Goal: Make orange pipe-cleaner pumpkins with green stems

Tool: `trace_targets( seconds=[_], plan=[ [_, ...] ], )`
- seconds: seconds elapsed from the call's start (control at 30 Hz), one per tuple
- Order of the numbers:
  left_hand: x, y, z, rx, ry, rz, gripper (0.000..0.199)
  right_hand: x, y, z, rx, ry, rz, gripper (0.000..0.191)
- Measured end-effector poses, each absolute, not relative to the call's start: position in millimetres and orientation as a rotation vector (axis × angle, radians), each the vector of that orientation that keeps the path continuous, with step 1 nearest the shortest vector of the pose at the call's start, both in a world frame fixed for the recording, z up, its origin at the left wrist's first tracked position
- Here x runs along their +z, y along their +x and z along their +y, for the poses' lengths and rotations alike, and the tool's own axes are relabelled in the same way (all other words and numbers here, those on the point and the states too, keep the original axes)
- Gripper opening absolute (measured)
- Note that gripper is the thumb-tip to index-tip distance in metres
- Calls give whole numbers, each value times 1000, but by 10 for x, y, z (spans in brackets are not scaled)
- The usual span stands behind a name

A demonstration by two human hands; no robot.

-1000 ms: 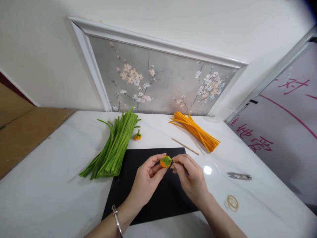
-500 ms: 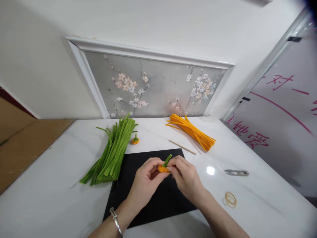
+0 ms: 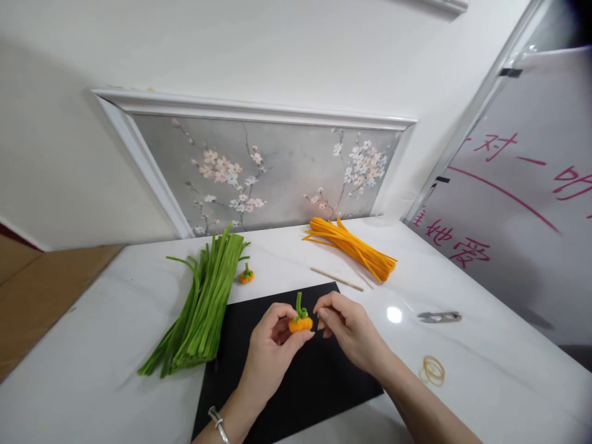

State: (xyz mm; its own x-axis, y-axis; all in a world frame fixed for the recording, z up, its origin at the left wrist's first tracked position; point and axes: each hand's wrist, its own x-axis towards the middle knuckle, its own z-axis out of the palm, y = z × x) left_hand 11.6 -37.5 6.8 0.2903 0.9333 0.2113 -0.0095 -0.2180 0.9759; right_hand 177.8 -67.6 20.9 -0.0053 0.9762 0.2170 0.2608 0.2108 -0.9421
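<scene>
My left hand (image 3: pixel 272 345) holds a small orange pumpkin (image 3: pixel 301 324) with a green stem between thumb and fingers, above the black mat (image 3: pixel 305 394). The stem stands upright, with green curls at its base. Just right of the pumpkin, and apart from it, is my right hand (image 3: pixel 345 324), its fingers bent and thumb near the index finger; whether anything tiny is between them cannot be made out. A second, similar pumpkin (image 3: pixel 246 275) stands on the white table behind the mat.
Green fuzzy stems (image 3: pixel 208 308) lie at the left, orange ones (image 3: pixel 354 246) at the back right. A thin stick (image 3: pixel 337 279), snips (image 3: pixel 439 317) and yellowish rings (image 3: pixel 433 370) lie on the table (image 3: pixel 481 382). A wall panel (image 3: pixel 277 166) rises behind.
My right hand has come off the pumpkin and moved slightly right. The pumpkin stays in my left hand, its stem now more upright. The camera view has shifted.
</scene>
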Motion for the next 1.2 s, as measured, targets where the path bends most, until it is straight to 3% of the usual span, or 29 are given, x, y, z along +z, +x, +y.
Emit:
trace_targets(
  seconds=[0.3,0.5,0.63,0.83,1.03,1.2],
  plan=[
    [63,102,-395,1149,1678,918,22,171,1757,-708,957,-1053,-1579,16],
    [77,104,-436,1160,1604,840,45,227,1842,-701,879,-990,-1638,13],
    [88,87,-442,1199,1740,865,45,325,1896,-719,790,-984,-1706,11],
    [112,50,-456,1052,1958,924,39,334,1886,-736,803,-1065,-1695,9],
    [181,96,-443,893,1864,967,15,240,1863,-724,1019,-1146,-1600,14],
    [230,130,-439,831,1702,918,6,228,1841,-707,1026,-1175,-1571,15]
  ],
)
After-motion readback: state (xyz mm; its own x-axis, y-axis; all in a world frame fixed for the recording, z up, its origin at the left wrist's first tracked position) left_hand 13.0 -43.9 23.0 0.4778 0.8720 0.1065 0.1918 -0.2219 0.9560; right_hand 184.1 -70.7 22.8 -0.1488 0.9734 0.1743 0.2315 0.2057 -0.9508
